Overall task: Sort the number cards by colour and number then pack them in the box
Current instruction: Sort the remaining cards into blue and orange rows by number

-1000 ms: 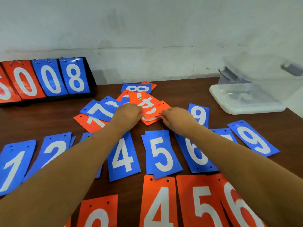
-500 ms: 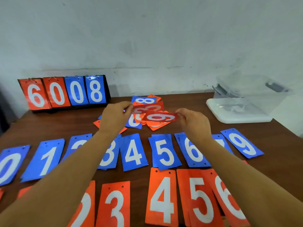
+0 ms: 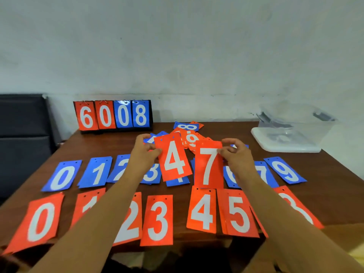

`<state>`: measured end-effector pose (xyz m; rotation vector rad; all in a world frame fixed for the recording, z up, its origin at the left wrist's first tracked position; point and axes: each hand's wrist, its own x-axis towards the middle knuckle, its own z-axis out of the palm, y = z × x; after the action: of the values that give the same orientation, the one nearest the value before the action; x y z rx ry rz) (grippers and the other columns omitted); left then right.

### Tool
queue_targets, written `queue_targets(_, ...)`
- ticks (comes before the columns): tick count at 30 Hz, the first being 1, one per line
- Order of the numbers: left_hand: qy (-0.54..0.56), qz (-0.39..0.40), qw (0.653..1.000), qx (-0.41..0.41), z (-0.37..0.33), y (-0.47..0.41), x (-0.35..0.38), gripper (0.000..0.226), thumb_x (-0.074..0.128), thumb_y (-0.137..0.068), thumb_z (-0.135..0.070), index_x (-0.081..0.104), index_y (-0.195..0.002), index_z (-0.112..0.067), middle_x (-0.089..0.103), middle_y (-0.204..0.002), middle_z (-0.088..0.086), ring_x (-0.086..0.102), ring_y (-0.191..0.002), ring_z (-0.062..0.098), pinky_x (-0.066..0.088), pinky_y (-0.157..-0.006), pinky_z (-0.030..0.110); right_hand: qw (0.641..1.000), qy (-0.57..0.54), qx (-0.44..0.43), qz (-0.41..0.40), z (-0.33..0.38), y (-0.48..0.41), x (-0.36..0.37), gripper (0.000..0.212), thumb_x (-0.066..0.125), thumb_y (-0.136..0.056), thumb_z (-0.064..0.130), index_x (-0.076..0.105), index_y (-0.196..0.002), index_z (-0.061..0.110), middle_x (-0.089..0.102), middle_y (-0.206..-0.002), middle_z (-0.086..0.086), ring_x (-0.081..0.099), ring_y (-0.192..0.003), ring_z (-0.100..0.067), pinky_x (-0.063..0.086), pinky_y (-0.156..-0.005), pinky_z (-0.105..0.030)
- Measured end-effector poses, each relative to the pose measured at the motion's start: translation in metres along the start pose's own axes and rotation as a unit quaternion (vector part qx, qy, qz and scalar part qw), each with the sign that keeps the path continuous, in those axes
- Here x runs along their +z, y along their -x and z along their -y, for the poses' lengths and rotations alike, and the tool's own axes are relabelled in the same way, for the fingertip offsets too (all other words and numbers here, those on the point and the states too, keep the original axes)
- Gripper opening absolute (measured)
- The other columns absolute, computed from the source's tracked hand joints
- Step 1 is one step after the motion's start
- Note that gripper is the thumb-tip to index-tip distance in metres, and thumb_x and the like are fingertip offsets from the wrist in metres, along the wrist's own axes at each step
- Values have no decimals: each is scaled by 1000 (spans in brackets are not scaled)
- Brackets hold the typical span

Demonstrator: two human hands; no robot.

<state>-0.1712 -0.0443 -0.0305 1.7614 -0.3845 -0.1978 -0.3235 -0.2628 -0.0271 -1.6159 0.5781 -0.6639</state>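
Observation:
My left hand (image 3: pixel 144 152) holds an orange 4 card (image 3: pixel 174 157) upright above the table. My right hand (image 3: pixel 235 154) holds an orange 7 card (image 3: pixel 208 164) beside it. Under them runs a row of blue cards from the blue 0 (image 3: pixel 62 175) to the blue 9 (image 3: pixel 284 170), partly hidden by my arms. Nearer me lies an orange row: the orange 0 (image 3: pixel 40 221), an orange 3 (image 3: pixel 157 220), an orange 4 (image 3: pixel 201 210), an orange 5 (image 3: pixel 240 212). An unsorted pile of cards (image 3: pixel 189 134) lies behind my hands. The clear plastic box (image 3: pixel 295 125) stands at the back right.
A flip scoreboard (image 3: pixel 113 115) showing 6008 stands at the table's back left. The box rests on its white lid (image 3: pixel 283 145). A dark chair (image 3: pixel 21 134) is left of the table. A wall runs close behind. The table's front edge is just below the orange row.
Both hands have lifted away from the pile, each with an orange card, and turned the cards upright to face me. The view has pulled back and now shows both sorted rows.

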Motion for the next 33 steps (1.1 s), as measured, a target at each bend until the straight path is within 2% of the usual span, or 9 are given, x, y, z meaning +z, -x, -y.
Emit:
queue_targets(3,-2,3,1000,-12,1,14,-9,22,64,-94,-16,54,-113,-15,69,-108,8,68,-92,18,58,-80,38,998,-21,45,28,5,12,7,27,71,-88,15,61,-114,15,74,-94,-5,71,-86,-18,58,-72,-32)
queue_targets(7,7,12,1000,-25,10,33,-15,7,64,-94,-29,60,-94,-22,72,-105,8,70,-94,24,58,-85,52,993,-59,72,69,8,30,15,21,75,-85,16,67,-104,11,74,-97,-8,72,-89,-22,59,-75,-34)
queue_targets(11,-24,15,999,-46,12,49,-15,9,60,-96,-36,59,-103,-31,67,-111,1,69,-95,19,60,-72,38,993,-39,91,63,9,43,27,20,73,-86,20,67,-104,13,72,-101,-4,71,-93,-21,60,-82,-37)
queue_targets(14,28,29,998,-57,12,62,-17,13,62,-94,-37,62,-105,-30,72,-109,2,72,-95,21,60,-81,46,994,-12,94,53,9,51,37,14,70,-89,23,67,-98,13,71,-102,-4,70,-93,-20,59,-82,-37)
queue_targets(18,149,123,977,-94,8,77,-15,34,70,-88,-29,59,-119,-19,74,-109,9,73,-98,28,57,-88,51,994,84,69,21,4,62,55,10,63,-94,28,61,-94,18,65,-101,0,64,-95,-17,54,-70,-28)
queue_targets(20,139,146,977,-72,7,83,-17,38,73,-84,-24,60,-119,-17,75,-107,8,73,-99,27,56,-89,51,994,88,62,28,5,68,62,11,62,-94,31,58,-95,21,64,-106,0,62,-97,-17,54,-71,-29)
queue_targets(25,105,92,989,-42,8,88,-21,32,74,-85,-22,64,-115,-21,76,-104,2,73,-97,21,57,-89,48,991,75,37,102,13,78,64,15,67,-91,30,61,-102,21,68,-102,5,67,-92,-11,53,-70,-25)
queue_targets(30,48,77,991,-94,13,95,3,7,60,-97,-17,64,-103,-20,73,-108,7,72,-95,22,59,-84,42,995,71,65,0,7,63,12,5,66,-93,23,61,-92,24,65,-92,6,60,-82,-8,50,-75,-29)
queue_targets(33,0,117,987,-114,20,102,37,6,56,-99,-12,62,-98,-15,70,-101,6,68,-91,21,60,-79,38,991,77,97,-58,-13,55,-29,13,67,-92,21,67,-103,15,68,-102,-3,62,-86,-16,49,-72,-30)
